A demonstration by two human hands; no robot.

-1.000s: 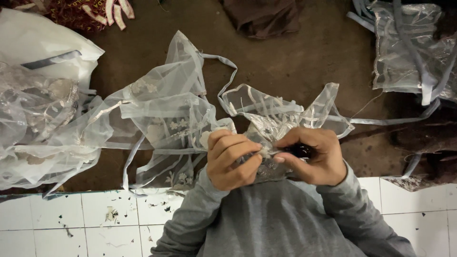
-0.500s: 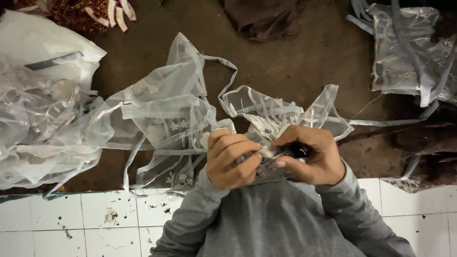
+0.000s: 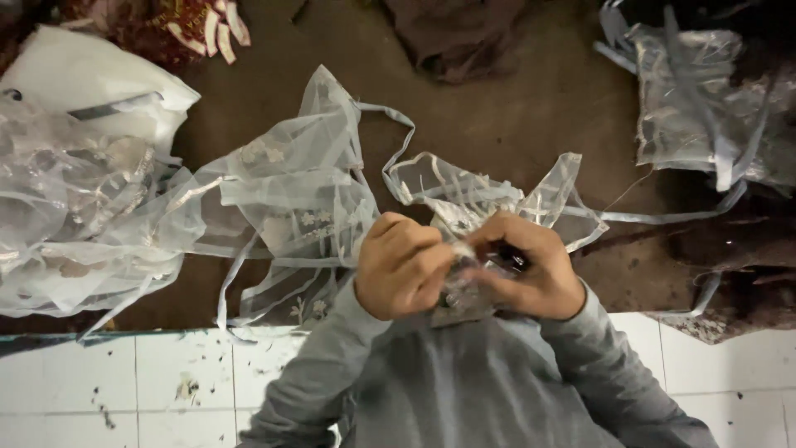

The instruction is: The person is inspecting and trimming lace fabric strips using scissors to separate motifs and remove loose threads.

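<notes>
Left hand pinches a bunched edge of the sheer embroidered fabric piece, held close to the chest above the white tiled floor, apparently to steady it, while the right hand is closed on a small dark tool beside it.

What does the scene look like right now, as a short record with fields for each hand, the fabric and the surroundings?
left hand: closed on a bunched part of the sheer embroidered fabric piece
right hand: pinching the same fabric, with a small dark tool in its fingers; kind of tool cannot be told
second sheer piece: spread flat on the brown mat, ribbon ties trailing
left pile: heap of sheer pieces
right pile: stacked sheer pieces with ribbons
floor: white tiles with dark specks
</notes>
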